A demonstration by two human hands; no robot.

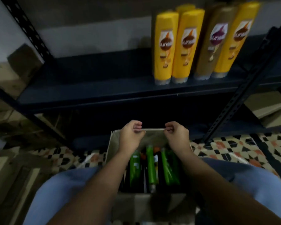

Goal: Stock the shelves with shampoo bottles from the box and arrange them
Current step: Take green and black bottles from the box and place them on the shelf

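Head view, exchange between technician A and technician B.

A: Why do both hands grip the box (pixel 112 143) at its far flap?

B: Judged from the pose, the flap is being held back, or the box drawn closer, to clear access to the bottles. The left hand (pixel 132 135) and right hand (pixel 177 135) each curl their fingers over the flap's top edge, clamped on it, a short gap between them.

A: Arm pose?

B: Both forearms extend forward over the box, wrists bent slightly down, knuckles up.

A: Where is the stock?

B: Green bottles (pixel 150 164) lie in the box just below the grip, beneath the forearms. Yellow bottles (pixel 165 47) stand upright on the shelf (pixel 88 93), well above and beyond the grip, to its right.
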